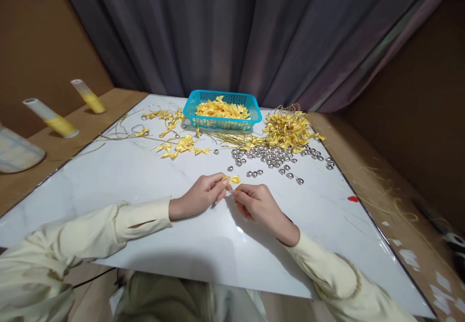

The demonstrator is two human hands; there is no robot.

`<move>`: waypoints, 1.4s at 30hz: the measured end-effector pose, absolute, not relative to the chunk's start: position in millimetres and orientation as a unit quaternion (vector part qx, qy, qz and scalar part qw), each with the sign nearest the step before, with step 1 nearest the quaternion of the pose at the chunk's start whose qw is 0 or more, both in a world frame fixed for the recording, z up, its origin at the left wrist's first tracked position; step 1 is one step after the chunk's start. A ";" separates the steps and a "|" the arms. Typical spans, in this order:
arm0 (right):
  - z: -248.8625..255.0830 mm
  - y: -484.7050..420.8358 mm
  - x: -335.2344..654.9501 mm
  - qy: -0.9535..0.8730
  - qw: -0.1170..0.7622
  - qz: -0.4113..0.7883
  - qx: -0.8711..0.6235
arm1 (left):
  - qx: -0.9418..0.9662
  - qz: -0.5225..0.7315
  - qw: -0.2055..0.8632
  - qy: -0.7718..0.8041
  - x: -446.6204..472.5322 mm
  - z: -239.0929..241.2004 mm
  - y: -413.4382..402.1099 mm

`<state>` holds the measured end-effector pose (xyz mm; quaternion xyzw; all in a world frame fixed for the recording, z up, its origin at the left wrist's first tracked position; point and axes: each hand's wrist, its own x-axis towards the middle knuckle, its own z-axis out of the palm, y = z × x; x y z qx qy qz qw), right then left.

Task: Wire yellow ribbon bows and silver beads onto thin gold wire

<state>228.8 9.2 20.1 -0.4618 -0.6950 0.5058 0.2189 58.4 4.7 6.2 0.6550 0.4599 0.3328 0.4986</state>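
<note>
Above the near middle of the white table, my left hand (201, 193) pinches a small yellow ribbon bow (235, 179) between thumb and fingertips. My right hand (259, 202) is closed in a pinch just beside it, thumb against forefinger; what sits in those fingertips is too small to make out. Just beyond my hands lie silver heart-shaped rings (271, 157), scattered in a loose patch. Behind them is a heap of yellow bows on gold cords (288, 130). Several loose yellow bows (185, 144) rest farther left.
A turquoise basket (223, 124) full of yellow bows stands at the back, before a grey curtain (218, 31). Ribbon-wound tubes (89, 98) stand on the brown surface at left. A red heart shape (352, 199) and paper scraps (410, 258) lie at right.
</note>
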 end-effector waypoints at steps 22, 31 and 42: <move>26.3 15.7 231.5 -0.736 0.209 0.462 -0.449 | 0.776 0.267 0.344 0.457 58.4 3.9 -0.8; 23.6 19.7 239.2 -0.796 0.205 0.387 -0.419 | 0.721 0.319 0.379 0.485 59.3 6.0 2.3; 16.5 27.2 244.1 -0.775 0.223 0.410 -0.427 | 0.728 0.306 0.425 0.442 57.9 5.8 2.4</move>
